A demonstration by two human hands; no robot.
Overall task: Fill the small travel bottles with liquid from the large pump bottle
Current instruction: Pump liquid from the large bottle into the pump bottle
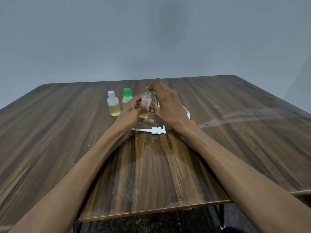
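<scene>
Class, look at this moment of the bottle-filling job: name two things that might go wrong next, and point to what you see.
1. The open travel bottle, partly filled and gripped by the left hand, may spill if tilted while the right hand brings the green cap to it.
2. The pump head lies under the forearms and may get knocked.

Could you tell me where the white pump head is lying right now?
The white pump head lies on its side on the wooden table, just nearer the camera than the hands, between the two forearms.
</scene>
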